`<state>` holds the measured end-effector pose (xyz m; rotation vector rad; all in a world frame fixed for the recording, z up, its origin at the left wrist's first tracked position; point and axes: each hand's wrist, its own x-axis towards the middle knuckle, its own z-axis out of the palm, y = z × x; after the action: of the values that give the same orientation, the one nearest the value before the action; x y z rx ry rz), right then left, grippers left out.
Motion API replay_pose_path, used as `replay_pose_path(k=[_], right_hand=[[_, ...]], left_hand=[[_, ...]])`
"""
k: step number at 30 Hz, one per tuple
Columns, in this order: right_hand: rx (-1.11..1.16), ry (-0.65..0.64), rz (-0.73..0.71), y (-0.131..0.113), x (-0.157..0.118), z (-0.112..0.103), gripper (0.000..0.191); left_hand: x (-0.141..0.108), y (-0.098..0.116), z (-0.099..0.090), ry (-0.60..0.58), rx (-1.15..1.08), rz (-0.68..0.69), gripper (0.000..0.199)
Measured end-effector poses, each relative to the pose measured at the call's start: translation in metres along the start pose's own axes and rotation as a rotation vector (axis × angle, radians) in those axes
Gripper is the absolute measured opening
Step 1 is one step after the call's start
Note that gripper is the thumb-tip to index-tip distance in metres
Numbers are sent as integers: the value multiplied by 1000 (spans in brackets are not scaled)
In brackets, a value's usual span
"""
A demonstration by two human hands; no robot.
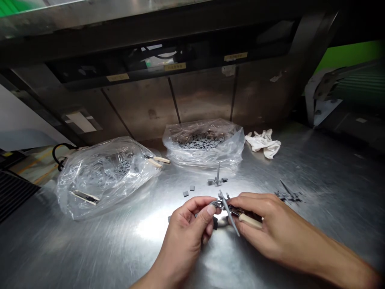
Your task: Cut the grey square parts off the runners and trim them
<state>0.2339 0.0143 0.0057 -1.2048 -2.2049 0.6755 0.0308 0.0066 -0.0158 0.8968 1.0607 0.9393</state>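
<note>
My left hand [189, 228] pinches a small grey plastic part that is joined to a long thin sprue [231, 218]. In my right hand [273, 224] is a pair of nippers with a cream handle [250, 220], its jaws up against the part where the two hands meet. The fingers and sprue partly hide the jaws. Just beyond stands another grey sprue with parts on its arms [217, 180]. Two small grey parts [191, 188] lie loose to the left of it. Right of my right hand are dark sprue scraps [289, 193].
A clear bag full of small grey parts [204, 143] stands at the back. To its left lies another clear bag [105, 172], with a cutter knife [86, 197] and cream-handled nippers [158, 160] on it. White crumpled cloth or gloves [266, 143] rest on the metal table [120, 249].
</note>
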Motion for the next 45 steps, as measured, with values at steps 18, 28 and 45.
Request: replay_pose_path(k=[18, 28, 45], right_hand=[[-16, -24, 41, 2, -1, 4, 13], [-77, 26, 10, 2, -3, 9, 12], [-214, 53, -119, 6, -6, 12, 13]], left_hand=[[0, -2, 2, 55, 21, 16, 32], [-2, 1, 4, 75, 100, 36, 29], [-5, 1, 2, 83, 126, 28, 32]])
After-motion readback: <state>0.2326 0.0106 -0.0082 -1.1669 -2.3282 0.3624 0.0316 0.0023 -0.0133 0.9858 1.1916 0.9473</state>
